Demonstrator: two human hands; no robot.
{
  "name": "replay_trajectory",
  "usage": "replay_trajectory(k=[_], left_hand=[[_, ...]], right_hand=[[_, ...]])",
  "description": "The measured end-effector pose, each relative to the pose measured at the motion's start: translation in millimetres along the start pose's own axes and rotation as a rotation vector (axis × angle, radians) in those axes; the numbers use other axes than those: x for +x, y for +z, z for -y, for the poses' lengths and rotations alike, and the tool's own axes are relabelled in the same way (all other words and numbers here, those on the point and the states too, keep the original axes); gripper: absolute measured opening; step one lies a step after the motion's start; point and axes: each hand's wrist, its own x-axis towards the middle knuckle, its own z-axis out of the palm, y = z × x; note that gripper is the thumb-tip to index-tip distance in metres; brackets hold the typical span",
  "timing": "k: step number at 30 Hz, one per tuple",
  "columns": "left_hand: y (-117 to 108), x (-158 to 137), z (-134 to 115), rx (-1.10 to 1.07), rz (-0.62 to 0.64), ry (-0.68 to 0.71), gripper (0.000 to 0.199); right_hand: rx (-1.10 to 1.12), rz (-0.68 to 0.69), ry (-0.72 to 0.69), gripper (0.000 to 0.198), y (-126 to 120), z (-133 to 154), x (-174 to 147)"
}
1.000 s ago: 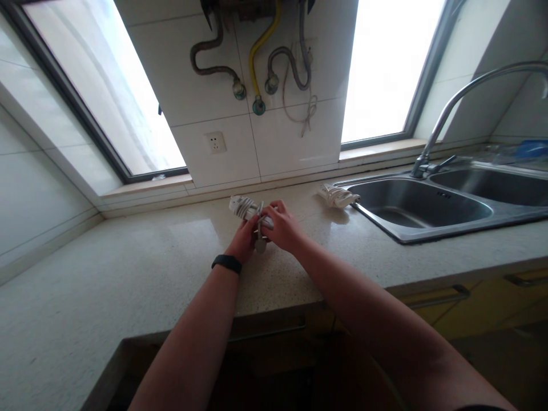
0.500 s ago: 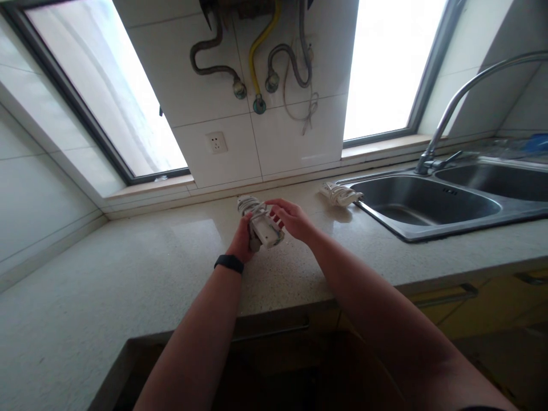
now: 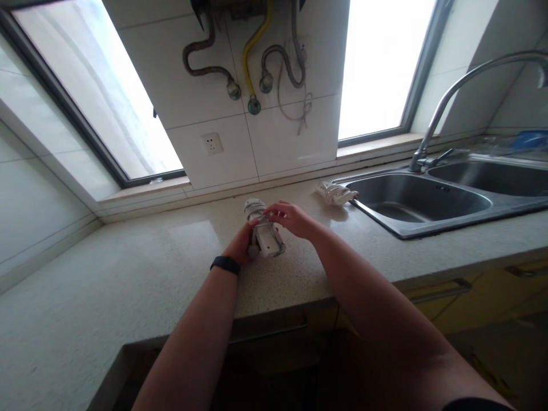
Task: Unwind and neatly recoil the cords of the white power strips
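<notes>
A white power strip (image 3: pixel 267 240) is held low over the counter, its white cord (image 3: pixel 254 208) wound round the far end. My left hand (image 3: pixel 242 244) grips the strip from the left side, with a black band on the wrist. A greyish plug (image 3: pixel 253 250) hangs beside the left fingers. From the right, my right hand (image 3: pixel 295 219) reaches over with bent fingers closed on the cord at the strip's middle. Coloured thin wires show at the strip's near right corner. A second white bundle wrapped in cord (image 3: pixel 336 193) lies to the right, touched by neither hand.
The pale stone counter (image 3: pixel 171 274) runs under both hands. A steel double sink (image 3: pixel 411 200) with a tall faucet (image 3: pixel 440 108) is on the right. A wall socket (image 3: pixel 211 144) and hoses (image 3: pixel 248 63) are on the tiled wall ahead, between two windows.
My right fingers have moved in onto the cord at the strip's middle. The strip has turned a little and its near end sits slightly lower. The view has shifted slightly.
</notes>
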Motion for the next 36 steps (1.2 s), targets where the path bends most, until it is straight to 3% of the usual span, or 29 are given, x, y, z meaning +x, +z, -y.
replay_trajectory(k=[3, 7, 14, 22, 31, 36], left_hand=[[0.9, -1.5, 1.9, 0.027, 0.053, -0.028, 0.047], [0.7, -2.2, 2.9, 0.084, 0.033, -0.054, 0.048], [-8.1, 3.6, 2.8, 0.074, 0.095, 0.005, 0.050], [-12.2, 2.6, 1.4, -0.011, 0.002, -0.048, 0.033], [-13.2, 0.3, -1.6, -0.071, 0.047, -0.049, 0.026], [-10.0, -0.2, -4.1, -0.149, 0.060, -0.022, 0.028]], right_hand=[[-0.060, 0.003, -0.002, 0.018, -4.3, 0.2, -0.5], [-0.166, -0.028, -0.061, 0.013, -2.7, 3.9, -2.1], [-0.275, -0.211, -0.091, 0.016, 13.0, 0.9, -3.0], [-0.240, -0.287, 0.037, 0.018, 21.8, -5.3, -2.3], [-0.238, -0.290, 0.125, 0.021, 25.4, -12.0, -1.7], [-0.228, -0.364, 0.270, 0.024, 25.4, -16.7, 0.5]])
